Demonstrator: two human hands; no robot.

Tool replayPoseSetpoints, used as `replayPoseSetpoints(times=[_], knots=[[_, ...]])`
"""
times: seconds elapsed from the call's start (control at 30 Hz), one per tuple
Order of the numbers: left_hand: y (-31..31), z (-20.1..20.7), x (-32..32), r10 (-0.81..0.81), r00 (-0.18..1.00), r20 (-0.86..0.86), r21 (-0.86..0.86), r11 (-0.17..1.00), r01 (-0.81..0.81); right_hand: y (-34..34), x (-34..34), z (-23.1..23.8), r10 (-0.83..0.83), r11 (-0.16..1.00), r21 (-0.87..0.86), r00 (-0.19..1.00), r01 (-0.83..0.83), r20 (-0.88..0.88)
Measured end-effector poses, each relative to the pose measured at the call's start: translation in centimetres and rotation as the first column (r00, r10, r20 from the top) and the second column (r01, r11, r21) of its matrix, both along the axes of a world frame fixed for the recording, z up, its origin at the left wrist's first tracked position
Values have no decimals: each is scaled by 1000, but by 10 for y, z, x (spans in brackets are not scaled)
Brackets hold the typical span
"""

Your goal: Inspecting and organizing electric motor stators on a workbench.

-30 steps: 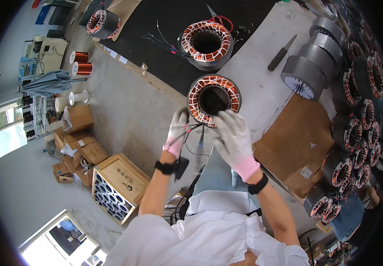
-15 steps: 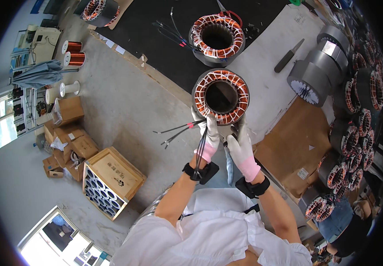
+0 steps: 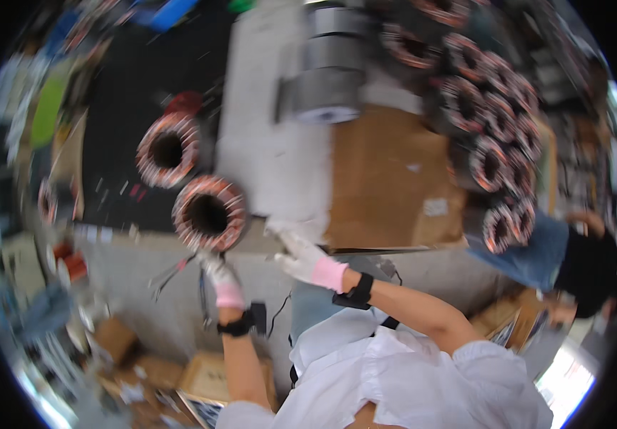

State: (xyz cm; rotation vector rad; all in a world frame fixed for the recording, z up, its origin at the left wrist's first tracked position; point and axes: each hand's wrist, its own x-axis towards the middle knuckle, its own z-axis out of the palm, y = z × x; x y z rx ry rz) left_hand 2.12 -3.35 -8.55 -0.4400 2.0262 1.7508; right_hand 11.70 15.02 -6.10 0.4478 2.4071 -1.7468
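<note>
The picture is smeared by motion. A motor stator, a dark ring with orange copper windings laced in white, stands at the near table edge. My gloved left hand is closed on its near rim. Dark lead wires with red sleeves hang beside that hand. My gloved right hand is away from the stator, fingers apart and holding nothing I can see, by the near edge of a pale sheet. A second stator stands just beyond the first, with something red behind it.
Large grey cylinders lie at the back of the pale sheet. Brown cardboard covers the table to its right. Several wound stators crowd the right side, where another person is close. Cardboard boxes stand on the floor at lower left.
My view has swung right, so the table appears shifted left. My right hand has come off the stator and moved right, its fingers opening. The left hand stays at the stator.
</note>
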Motion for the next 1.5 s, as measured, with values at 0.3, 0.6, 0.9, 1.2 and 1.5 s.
replayPoseSetpoints(times=[0.3,0.6,0.9,1.2,1.5], knots=[[168,123,83,-806,591,37,52,592,804,113,187,23,-776,607,244,500,756,384],[373,123,229,-587,-429,-687,-440,-134,888,254,333,41,-969,-147,-43,-152,988,-194],[392,83,292,-614,-547,-568,-668,-44,743,232,331,13,-945,-62,9,-56,998,-322],[351,71,306,-909,396,133,331,417,847,220,335,16,-981,-174,-282,-190,944,-29],[294,74,239,-705,546,453,475,709,522,186,286,42,-975,223,99,222,970,22]])
